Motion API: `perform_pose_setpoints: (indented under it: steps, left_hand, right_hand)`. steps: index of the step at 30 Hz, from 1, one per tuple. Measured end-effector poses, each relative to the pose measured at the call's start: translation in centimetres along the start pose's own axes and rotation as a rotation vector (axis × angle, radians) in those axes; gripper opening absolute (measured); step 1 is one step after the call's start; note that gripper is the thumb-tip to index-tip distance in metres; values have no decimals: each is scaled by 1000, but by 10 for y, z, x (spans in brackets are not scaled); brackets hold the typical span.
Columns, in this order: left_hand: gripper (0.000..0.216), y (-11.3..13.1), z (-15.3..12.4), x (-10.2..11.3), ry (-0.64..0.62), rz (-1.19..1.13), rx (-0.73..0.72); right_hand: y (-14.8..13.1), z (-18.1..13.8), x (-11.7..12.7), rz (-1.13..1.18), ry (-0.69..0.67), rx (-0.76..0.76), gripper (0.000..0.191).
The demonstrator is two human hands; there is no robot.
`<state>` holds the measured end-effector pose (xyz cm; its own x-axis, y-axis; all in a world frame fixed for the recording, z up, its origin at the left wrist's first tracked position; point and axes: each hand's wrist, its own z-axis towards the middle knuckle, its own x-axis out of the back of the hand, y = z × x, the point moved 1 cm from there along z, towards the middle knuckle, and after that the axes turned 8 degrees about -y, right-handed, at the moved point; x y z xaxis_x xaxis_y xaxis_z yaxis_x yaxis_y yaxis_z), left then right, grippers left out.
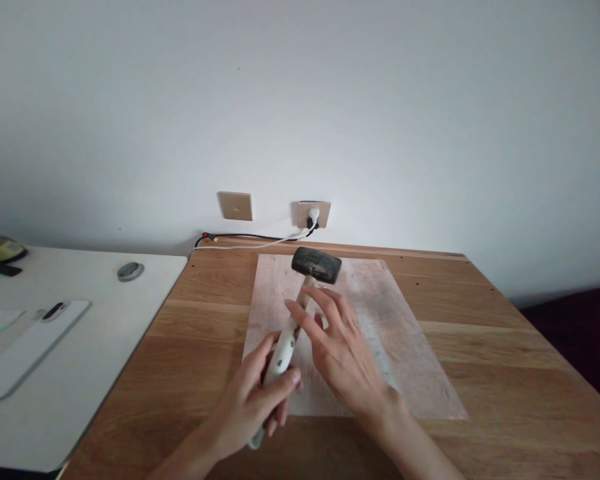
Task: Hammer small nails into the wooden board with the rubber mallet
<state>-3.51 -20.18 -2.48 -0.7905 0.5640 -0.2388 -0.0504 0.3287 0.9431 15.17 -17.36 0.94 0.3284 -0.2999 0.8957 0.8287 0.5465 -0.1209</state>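
Observation:
A rubber mallet [282, 352] is held at a slant above the table, its black head [317, 265] up and away from me. My left hand [260, 393] is closed around the lower part of its pale, dark-spotted handle, the thumb lying across the front. The butt of the handle sticks out below that hand. My right hand [337, 347] reaches over the upper handle just under the head. Its fingers are stretched and apart, with the fingertips at the handle; the thumb is mostly hidden. Beneath both hands lies a pinkish, stained flat sheet [405, 360].
The sheet rests on a wooden table [190, 347] against a white wall. A white desk [95, 347] adjoins at left, bearing a white phone [35, 347] and a grey round cable cover [130, 271]. Cables run along the back edge to a wall socket [323, 215].

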Motion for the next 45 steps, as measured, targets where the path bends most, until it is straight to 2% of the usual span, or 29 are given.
perform_pose_setpoints:
  steps: [2, 5, 7, 11, 13, 15, 19, 21, 24, 27, 33, 35, 40, 45]
  left_hand:
    - [62, -1, -8, 13, -74, -216, -4]
    - [72, 2, -20, 32, -197, -399, -19]
    - [70, 4, -23, 46, -118, -373, -6]
    - [69, 4, -22, 76, 222, -198, 23]
    - [74, 3, -23, 87, 253, -118, 43]
    - [71, 4, -27, 92, 266, -31, 11]
    - [60, 16, -33, 89, 293, 221, -100]
    - [56, 22, -32, 85, 300, 345, -104]
    - [54, 25, -30, 81, 301, 461, -33]
    - [51, 21, -29, 80, 324, 521, 9]
    - [44, 30, -32, 85, 542, 628, -154]
    - [42, 33, -33, 88, 588, 689, -165]
    - [47, 24, -31, 95, 558, 687, -38]
    - [54, 9, -31, 97, 514, 611, -6]
  right_hand:
    - [11, -5, -1, 39, 63, -47, 60]
    - [37, -26, -5, 73, 77, -170, 40]
    - [57, -44, -8, 102, 50, -242, 28]
    - [88, -70, -12, 226, -23, -428, 30]
    - [97, -73, -13, 291, -82, -504, 37]
    - [102, -70, -14, 326, -135, -568, 41]
    - [104, -57, -21, 336, -214, -638, 37]
    - [104, -52, -25, 322, -259, -642, 30]
    - [105, -50, -30, 286, -320, -625, 25]
    - [107, -52, -33, 245, -322, -578, 24]
    - [114, -52, -30, 265, -228, -509, 24]
    - [115, -49, -27, 286, -186, -480, 25]
    - [109, -40, -24, 322, -99, -408, 24]
    - [103, -30, -28, 344, -104, -271, 30]
